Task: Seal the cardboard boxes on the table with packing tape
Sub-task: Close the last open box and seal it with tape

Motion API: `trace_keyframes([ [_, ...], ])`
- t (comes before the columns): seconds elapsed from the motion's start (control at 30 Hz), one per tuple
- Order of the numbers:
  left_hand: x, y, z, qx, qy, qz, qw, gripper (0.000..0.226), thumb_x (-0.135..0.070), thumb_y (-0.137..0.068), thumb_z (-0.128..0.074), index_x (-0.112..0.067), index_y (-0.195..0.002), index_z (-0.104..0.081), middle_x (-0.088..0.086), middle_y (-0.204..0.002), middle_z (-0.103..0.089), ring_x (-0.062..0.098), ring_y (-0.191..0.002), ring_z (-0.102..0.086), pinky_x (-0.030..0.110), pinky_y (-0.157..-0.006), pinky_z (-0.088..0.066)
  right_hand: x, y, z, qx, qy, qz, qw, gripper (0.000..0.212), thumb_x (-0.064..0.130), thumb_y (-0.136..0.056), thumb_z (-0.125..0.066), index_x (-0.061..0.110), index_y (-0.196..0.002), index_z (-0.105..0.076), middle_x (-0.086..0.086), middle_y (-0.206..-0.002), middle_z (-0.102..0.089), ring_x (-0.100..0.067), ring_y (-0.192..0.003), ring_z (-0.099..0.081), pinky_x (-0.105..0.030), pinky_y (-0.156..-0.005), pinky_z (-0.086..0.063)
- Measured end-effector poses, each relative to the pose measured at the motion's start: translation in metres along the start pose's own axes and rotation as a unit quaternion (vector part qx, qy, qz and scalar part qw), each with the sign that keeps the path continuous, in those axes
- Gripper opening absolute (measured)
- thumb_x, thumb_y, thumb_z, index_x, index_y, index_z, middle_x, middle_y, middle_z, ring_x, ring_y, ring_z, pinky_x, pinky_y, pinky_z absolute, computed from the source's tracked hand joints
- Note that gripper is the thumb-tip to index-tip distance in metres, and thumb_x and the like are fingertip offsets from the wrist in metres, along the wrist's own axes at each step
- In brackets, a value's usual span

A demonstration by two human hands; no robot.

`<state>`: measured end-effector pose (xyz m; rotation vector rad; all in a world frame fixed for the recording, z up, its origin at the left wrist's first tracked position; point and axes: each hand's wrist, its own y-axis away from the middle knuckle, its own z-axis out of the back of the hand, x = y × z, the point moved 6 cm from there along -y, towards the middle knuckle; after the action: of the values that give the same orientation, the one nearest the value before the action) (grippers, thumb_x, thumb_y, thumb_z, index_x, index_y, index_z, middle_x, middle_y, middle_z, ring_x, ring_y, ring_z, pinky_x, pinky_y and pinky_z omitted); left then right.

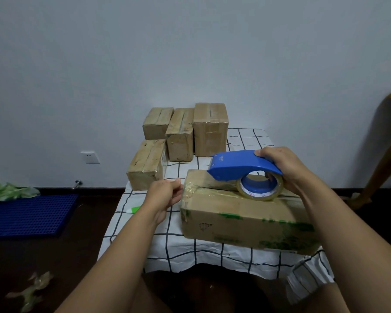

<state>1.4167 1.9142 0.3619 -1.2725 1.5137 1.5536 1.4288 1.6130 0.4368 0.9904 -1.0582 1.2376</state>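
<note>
The right hand grips the rear of a blue tape dispenser, its fingers curled over the top of the handle and the thumb side tucked down by the roll of clear packing tape. The roll rests on top of a large cardboard box lying at the near right of the surface, which is covered with a white cloth checked in dark lines. The dispenser's front end is tilted up off the box lid. Glossy tape already runs along the lid's middle seam and wraps over the box's left end.

The left hand hovers just beside that left end, fingers loosely curled and holding nothing; whether the fingertips touch the cardboard is hard to tell.

Four smaller boxes stand grouped at the far end of the surface, three in a row and one nearer on the left. A small green and white object lies on the cloth behind the left forearm. On the floor to the left lies a blue grid mat.
</note>
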Motion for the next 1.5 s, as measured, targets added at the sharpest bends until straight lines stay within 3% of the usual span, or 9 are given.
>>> trace_keyframes([
  [0.27, -0.017, 0.0, 0.0, 0.0, -0.078, -0.051, 0.996, 0.02, -0.016, -0.1, -0.054, -0.002, -0.09, -0.063, 0.009, -0.079, -0.066, 0.015, -0.068, -0.062, 0.021, -0.058, -0.056, 0.0, 0.001, 0.0, -0.004, -0.018, -0.003, 1.0, 0.031, 0.024, -0.092, -0.063, 0.011, -0.064, -0.064, 0.002, -0.045, -0.051, -0.011, -0.037, -0.046, -0.02, -0.037, -0.037],
  [0.5, -0.012, -0.003, 0.003, -0.009, -0.141, -0.076, 0.987, 0.027, -0.02, -0.1, -0.054, -0.005, -0.079, -0.059, 0.007, -0.07, -0.065, 0.013, -0.058, -0.06, 0.022, -0.054, -0.052, 0.003, 0.001, -0.004, 0.008, 0.011, 0.013, 1.0, 0.031, 0.026, -0.092, -0.063, 0.011, -0.064, -0.066, 0.002, -0.049, -0.054, -0.01, -0.041, -0.048, -0.021, -0.041, -0.039],
  [0.73, 0.008, -0.006, -0.004, 0.043, -0.137, -0.025, 0.989, 0.035, -0.021, -0.102, -0.051, -0.012, -0.069, -0.052, 0.002, -0.057, -0.048, 0.009, -0.043, -0.043, 0.021, -0.043, -0.041, 0.007, 0.002, -0.007, 0.018, 0.028, 0.024, 0.999, 0.037, 0.026, -0.092, -0.063, 0.018, -0.056, -0.064, 0.003, -0.049, -0.052, -0.01, -0.043, -0.046, -0.021, -0.042, -0.038],
  [1.0, 0.024, -0.004, -0.011, -0.005, -0.073, 0.039, 0.997, 0.03, -0.028, -0.102, -0.048, -0.005, -0.094, -0.063, 0.007, -0.085, -0.068, 0.02, -0.073, -0.061, 0.029, -0.062, -0.049, 0.002, 0.003, -0.007, 0.0, 0.011, 0.026, 1.0, 0.032, 0.028, -0.091, -0.064, 0.013, -0.063, -0.066, 0.002, -0.05, -0.054, -0.01, -0.042, -0.048, -0.021, -0.041, -0.039],
  [1.2, 0.049, 0.001, -0.016, 0.025, 0.011, 0.112, 0.993, 0.029, -0.004, -0.086, -0.039, -0.014, -0.069, -0.06, 0.003, -0.057, -0.06, 0.02, -0.057, -0.052, 0.027, -0.054, -0.041, -0.001, 0.004, -0.006, 0.003, 0.003, 0.024, 1.0, 0.03, 0.028, -0.091, -0.064, 0.007, -0.07, -0.067, 0.0, -0.051, -0.053, -0.011, -0.042, -0.048, -0.022, -0.041, -0.039],
  [1.27, 0.042, -0.004, -0.011, -0.029, -0.007, 0.076, 0.997, 0.025, -0.003, -0.088, -0.04, -0.012, -0.074, -0.059, 0.008, -0.067, -0.058, 0.021, -0.062, -0.049, 0.029, -0.056, -0.037, -0.001, 0.004, -0.006, 0.002, 0.009, 0.025, 1.0, 0.03, 0.028, -0.092, -0.064, 0.007, -0.072, -0.066, 0.001, -0.051, -0.053, -0.012, -0.043, -0.048, -0.022, -0.042, -0.039],
  [1.37, 0.017, 0.003, -0.003, -0.126, -0.086, -0.103, 0.983, 0.019, -0.021, -0.097, -0.043, -0.015, -0.095, -0.06, 0.003, -0.099, -0.064, 0.018, -0.085, -0.058, 0.031, -0.07, -0.044, 0.002, 0.004, -0.007, 0.003, 0.018, 0.027, 0.999, 0.031, 0.028, -0.092, -0.063, 0.009, -0.068, -0.066, 0.002, -0.05, -0.054, -0.01, -0.042, -0.049, -0.021, -0.042, -0.04],
  [1.43, 0.006, 0.019, -0.017, -0.071, -0.213, -0.221, 0.949, 0.04, -0.047, -0.098, -0.043, -0.024, -0.127, -0.057, -0.005, -0.126, -0.062, 0.016, -0.113, -0.057, 0.032, -0.087, -0.046, 0.002, 0.004, -0.007, 0.0, 0.013, 0.029, 0.999, 0.031, 0.027, -0.092, -0.063, 0.009, -0.067, -0.065, 0.002, -0.05, -0.054, -0.011, -0.043, -0.048, -0.021, -0.042, -0.04],
  [1.5, 0.014, 0.031, -0.034, -0.007, -0.364, -0.257, 0.895, 0.076, -0.068, -0.087, -0.047, -0.029, -0.15, -0.031, -0.008, -0.149, -0.043, 0.017, -0.131, -0.046, 0.036, -0.101, -0.043, 0.0, 0.003, -0.007, -0.003, 0.013, 0.028, 1.0, 0.031, 0.027, -0.092, -0.063, 0.009, -0.068, -0.065, 0.002, -0.051, -0.053, -0.011, -0.043, -0.048, -0.021, -0.042, -0.04],
])
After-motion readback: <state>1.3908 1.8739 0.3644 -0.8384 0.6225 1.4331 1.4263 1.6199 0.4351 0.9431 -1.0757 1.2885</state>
